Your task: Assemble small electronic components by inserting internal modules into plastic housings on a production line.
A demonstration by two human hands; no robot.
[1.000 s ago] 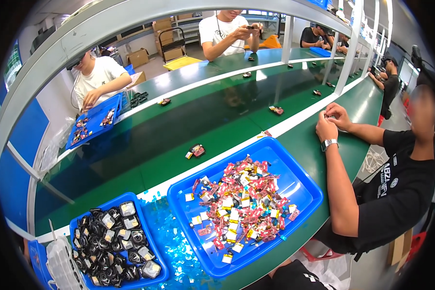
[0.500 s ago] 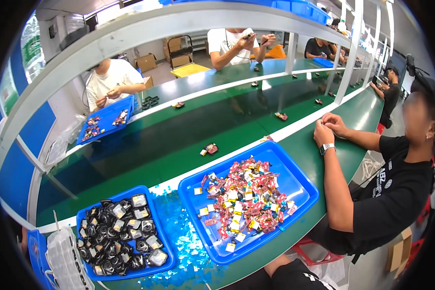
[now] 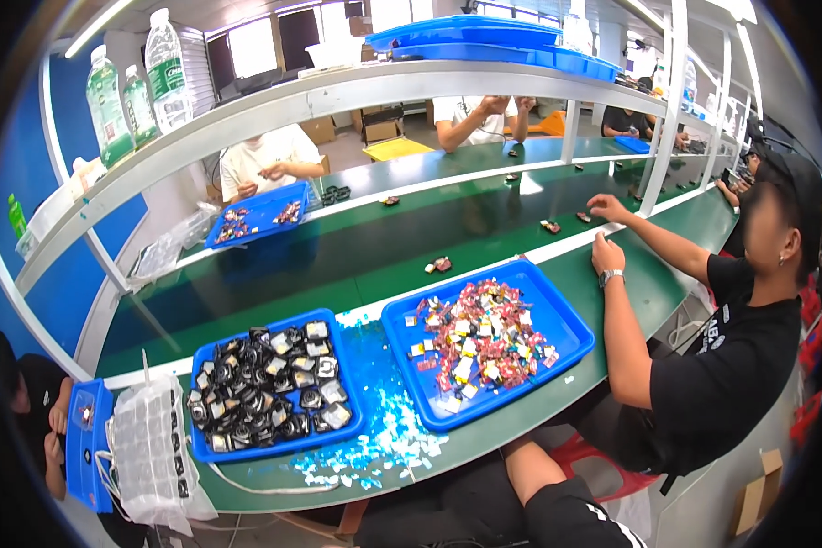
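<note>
Neither my left hand nor my right hand shows at this moment. In front of me on the green table, a blue tray (image 3: 360, 416) holds a heap of black plastic housings (image 3: 265, 388), some with pale square faces. To its right, another blue tray (image 3: 571, 320) carries a pile of small red circuit boards (image 3: 475, 338) with yellow and white parts. Small blue and white film scraps (image 3: 388, 443) lie scattered between and before the trays. At the left, a translucent compartment tray (image 3: 146, 447) has a few dark pieces along one side.
A green conveyor (image 3: 338, 274) with small assemblies (image 3: 438, 265) runs behind the trays. Over it stands a white shelf frame (image 3: 338, 96) with bottles (image 3: 166, 78). A co-worker (image 3: 740, 320) sits close on my right. Others work across the belt and at far left.
My view has tilted up, so the trays appear lower and more shelf shows. The co-worker on the right has parted their hands, one now reaching over the belt beside a small assembly.
</note>
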